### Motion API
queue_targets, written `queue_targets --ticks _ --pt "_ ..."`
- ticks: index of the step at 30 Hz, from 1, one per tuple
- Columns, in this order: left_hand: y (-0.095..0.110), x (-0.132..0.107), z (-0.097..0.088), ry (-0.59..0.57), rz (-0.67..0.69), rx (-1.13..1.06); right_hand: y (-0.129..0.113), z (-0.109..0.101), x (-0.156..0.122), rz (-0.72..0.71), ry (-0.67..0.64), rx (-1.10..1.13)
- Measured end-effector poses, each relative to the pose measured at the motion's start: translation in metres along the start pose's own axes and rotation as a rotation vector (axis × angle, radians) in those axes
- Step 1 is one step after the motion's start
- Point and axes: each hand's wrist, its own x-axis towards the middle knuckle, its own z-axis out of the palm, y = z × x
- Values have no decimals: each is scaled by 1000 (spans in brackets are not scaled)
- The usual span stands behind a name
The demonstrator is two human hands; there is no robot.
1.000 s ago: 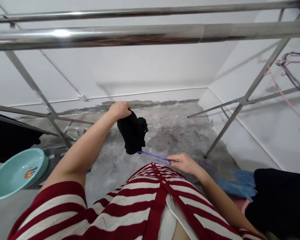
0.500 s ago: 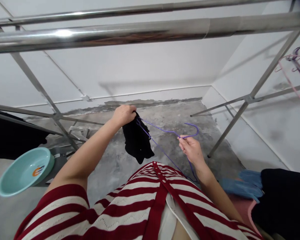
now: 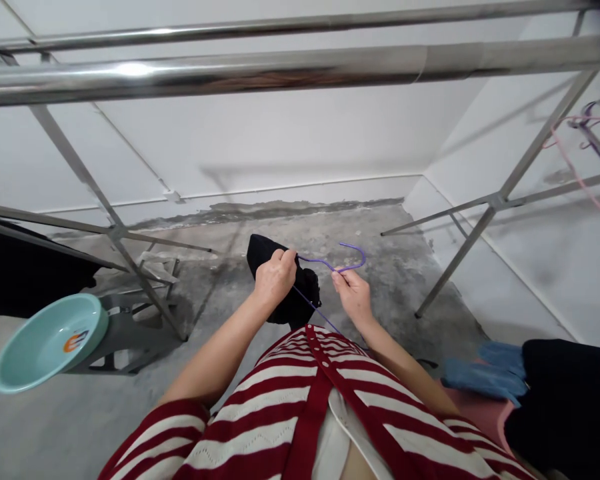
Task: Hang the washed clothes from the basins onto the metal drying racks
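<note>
Two hands (image 3: 276, 277) (image 3: 353, 295), one hanger (image 3: 363, 256) (purple), one garment (image 3: 287, 308)

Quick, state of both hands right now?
Left hand: closed, holding the black garment.
Right hand: closed, holding the purple hanger.

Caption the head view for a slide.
Left hand grips a black garment as the right hand holds a purple hanger near its hook.

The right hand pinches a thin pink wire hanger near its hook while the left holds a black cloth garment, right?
No: in the head view, the thin wire hanger in the right hand is purple. The left hand does hold the black cloth garment.
</note>
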Motion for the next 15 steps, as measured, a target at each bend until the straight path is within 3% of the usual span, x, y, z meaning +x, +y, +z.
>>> queue_targets --ticks 4,7,11,13,15 --pt "-3 0 -10 40 -20 -39 -2 -15 -2 -28 68 -33" --pt "8 -3 -13 48 49 -95 -2 -16 -5 -66 10 -148" --pt "24 -18 -3 -58 164 -88 2 -16 -8 -23 100 -85" --pt "22 -26 -5 -110 263 -100 2 -24 -8 -26 162 -11" --pt "13 -29 -19 -105 450 -146 -2 -37 -6 -48 131 34"
